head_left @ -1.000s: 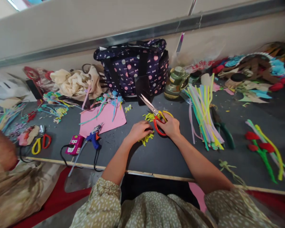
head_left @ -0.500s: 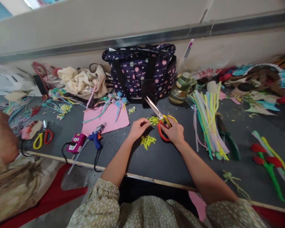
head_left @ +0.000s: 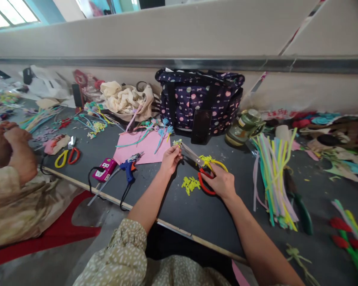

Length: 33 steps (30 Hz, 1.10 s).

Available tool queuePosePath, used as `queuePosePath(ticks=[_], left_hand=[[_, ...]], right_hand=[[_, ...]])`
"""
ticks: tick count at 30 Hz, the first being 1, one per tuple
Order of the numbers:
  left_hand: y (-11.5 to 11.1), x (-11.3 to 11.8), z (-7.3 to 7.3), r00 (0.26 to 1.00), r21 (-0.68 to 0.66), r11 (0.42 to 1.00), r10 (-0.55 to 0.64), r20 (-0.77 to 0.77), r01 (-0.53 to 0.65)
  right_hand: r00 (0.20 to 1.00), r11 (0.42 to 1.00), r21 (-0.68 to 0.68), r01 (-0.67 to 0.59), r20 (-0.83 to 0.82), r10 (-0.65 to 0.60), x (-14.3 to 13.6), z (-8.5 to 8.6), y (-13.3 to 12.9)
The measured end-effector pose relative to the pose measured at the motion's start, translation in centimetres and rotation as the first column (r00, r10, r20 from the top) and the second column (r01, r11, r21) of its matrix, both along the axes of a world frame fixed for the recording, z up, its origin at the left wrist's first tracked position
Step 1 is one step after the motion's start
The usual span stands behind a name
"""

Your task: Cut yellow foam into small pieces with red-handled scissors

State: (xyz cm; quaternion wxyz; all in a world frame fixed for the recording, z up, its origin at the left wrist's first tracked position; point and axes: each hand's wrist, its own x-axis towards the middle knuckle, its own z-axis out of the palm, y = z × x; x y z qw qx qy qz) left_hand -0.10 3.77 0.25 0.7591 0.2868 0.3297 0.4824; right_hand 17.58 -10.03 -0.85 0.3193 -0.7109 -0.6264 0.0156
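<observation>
My left hand [head_left: 172, 159] is closed at the fingertips on a small pale yellow-green cluster [head_left: 177, 142], just right of the pink sheet [head_left: 137, 147]. Whether the cluster is lifted off the table I cannot tell. In my right hand [head_left: 222, 180] are scissors [head_left: 200, 162] with one red and one yellow handle loop. Their blades point up and left, the tips close to my left fingers. Two piles of short yellow-green cut pieces lie nearby: one pile [head_left: 191, 185] left of the red loop, the other [head_left: 205, 158] partly behind the scissors.
Left lie a blue glue gun [head_left: 128, 169], a magenta box [head_left: 105, 169] and other scissors [head_left: 67, 155]. Behind stand a patterned bag [head_left: 179, 95], a dark phone [head_left: 201, 126] and a green bottle [head_left: 244, 127]. Fuzzy stems [head_left: 274, 178] lie right. Another person's hands [head_left: 18, 147] are far left.
My left hand has gone from beside the yellow-green piles up and left to the small cluster, and its fingers have closed there. The scissors stay in my right hand. The view has shifted.
</observation>
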Motion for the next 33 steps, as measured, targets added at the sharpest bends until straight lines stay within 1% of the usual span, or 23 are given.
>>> queuePosePath(ticks=[4, 10, 18, 22, 27, 33], left_hand=[[0.0, -0.1, 0.2, 1.000, 0.000, 1.000, 0.021, -0.007, -0.021], [-0.1, -0.2, 0.3, 0.999, 0.018, 1.000, 0.019, -0.046, -0.018], [-0.3, -0.1, 0.4, 1.000, 0.015, 1.000, 0.021, 0.007, -0.021], [-0.5, -0.2, 0.7, 1.000, 0.027, 1.000, 0.008, 0.019, -0.008], [-0.5, -0.2, 1.1, 1.000, 0.013, 1.000, 0.021, 0.006, -0.021], [-0.4, -0.4, 0.9, 1.000, 0.020, 1.000, -0.001, -0.002, 0.001]], right_hand=[[0.999, 0.999, -0.042, -0.011, 0.042, 0.012, -0.2, 0.4, -0.1], [0.999, 0.995, -0.093, -0.022, 0.036, 0.026, -0.6, 1.2, -0.2], [0.997, 0.998, -0.054, -0.031, 0.066, 0.035, -0.6, 0.6, -0.2], [0.997, 1.000, -0.020, -0.014, 0.070, 0.015, -0.6, 0.3, -0.2], [0.997, 0.999, -0.046, -0.023, 0.073, 0.027, -0.6, 0.5, -0.2], [0.996, 0.999, -0.046, -0.022, 0.088, 0.026, -0.6, 0.7, -0.2]])
